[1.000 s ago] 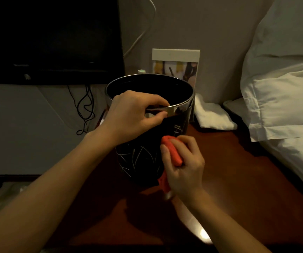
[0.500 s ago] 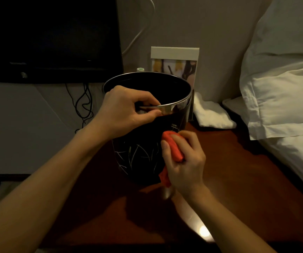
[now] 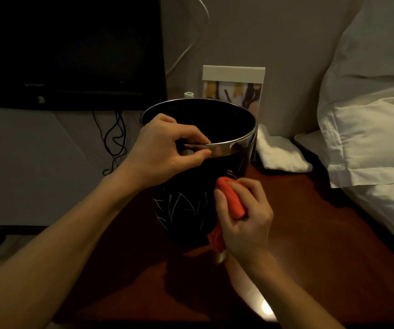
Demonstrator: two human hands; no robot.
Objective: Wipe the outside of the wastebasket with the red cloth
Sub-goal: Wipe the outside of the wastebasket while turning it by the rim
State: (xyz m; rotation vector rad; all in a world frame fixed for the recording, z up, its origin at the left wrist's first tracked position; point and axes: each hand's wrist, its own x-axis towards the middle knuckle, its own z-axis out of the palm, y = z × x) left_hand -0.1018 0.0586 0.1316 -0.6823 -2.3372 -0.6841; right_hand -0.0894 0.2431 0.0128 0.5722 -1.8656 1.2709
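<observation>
A black wastebasket (image 3: 186, 210) with a silver rim and thin white line patterns stands upright on a dark red-brown table (image 3: 309, 233). My left hand (image 3: 165, 153) pinches the near rim, thumb outside and fingers over the edge. My right hand (image 3: 245, 222) grips a bunched red cloth (image 3: 231, 200) and presses it against the basket's right front wall, about halfway down. A tail of the cloth hangs below my palm.
A framed card (image 3: 234, 91) stands behind the basket against the wall. A folded white towel (image 3: 279, 153) lies to its right, beside white pillows (image 3: 369, 134). A dark TV screen (image 3: 67, 51) and hanging cables (image 3: 115, 143) are at the left.
My right hand with the cloth has slid a little up along the basket's wall. The left hand keeps its hold on the rim; the view shifted slightly.
</observation>
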